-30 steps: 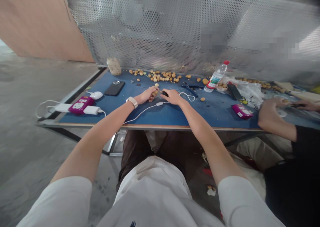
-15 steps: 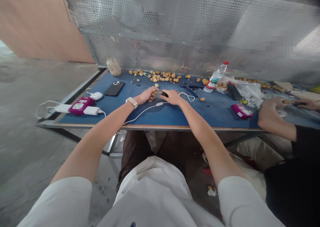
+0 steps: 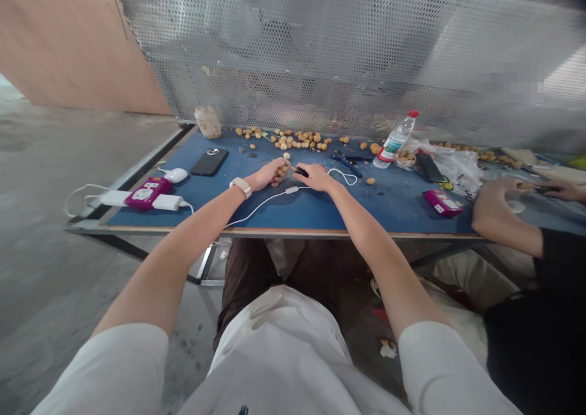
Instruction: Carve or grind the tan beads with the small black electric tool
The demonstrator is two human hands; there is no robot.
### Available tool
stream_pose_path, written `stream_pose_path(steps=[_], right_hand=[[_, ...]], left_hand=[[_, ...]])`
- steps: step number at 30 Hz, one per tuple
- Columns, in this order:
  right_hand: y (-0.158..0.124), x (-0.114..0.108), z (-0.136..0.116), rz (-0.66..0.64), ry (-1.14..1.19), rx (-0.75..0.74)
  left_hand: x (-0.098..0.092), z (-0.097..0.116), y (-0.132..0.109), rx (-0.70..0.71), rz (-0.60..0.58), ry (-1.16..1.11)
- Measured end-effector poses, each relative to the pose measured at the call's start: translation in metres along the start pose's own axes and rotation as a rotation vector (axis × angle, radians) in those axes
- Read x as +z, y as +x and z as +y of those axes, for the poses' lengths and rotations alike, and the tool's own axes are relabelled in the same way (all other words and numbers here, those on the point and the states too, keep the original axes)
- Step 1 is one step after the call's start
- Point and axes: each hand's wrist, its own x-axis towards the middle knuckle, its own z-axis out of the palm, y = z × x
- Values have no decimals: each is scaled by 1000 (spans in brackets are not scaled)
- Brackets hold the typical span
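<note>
My left hand (image 3: 267, 174), with a pale band at its wrist, is closed on a small round tan nut-like piece (image 3: 282, 171). The fingers partly cover it. My right hand (image 3: 317, 177) is wrapped round the black handle (image 3: 301, 171) of a slim tool whose thin tip points left at the piece. Whether the tip touches it is too small to tell. Just beyond the left fingers lies a paler round piece (image 3: 287, 155). A white cable (image 3: 263, 204) runs over the blue tabletop (image 3: 293, 215) beneath my hands.
Several round tan pieces (image 3: 302, 139) lie along the perforated metal panel (image 3: 284, 67). A phone (image 3: 209, 162), clear jar (image 3: 208, 122) and purple pack (image 3: 149, 194) are left. Blue-handled pliers (image 3: 350, 163), a water bottle (image 3: 396, 140) and another purple pack (image 3: 442, 203) are right, near a co-worker's arm (image 3: 503, 220).
</note>
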Motion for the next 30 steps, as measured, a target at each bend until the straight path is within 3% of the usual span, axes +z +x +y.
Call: stream_pose_path(steps=[30], right_hand=[[1, 0, 0, -12, 1, 4]], left_hand=[[0, 7, -6, -43, -8, -78]])
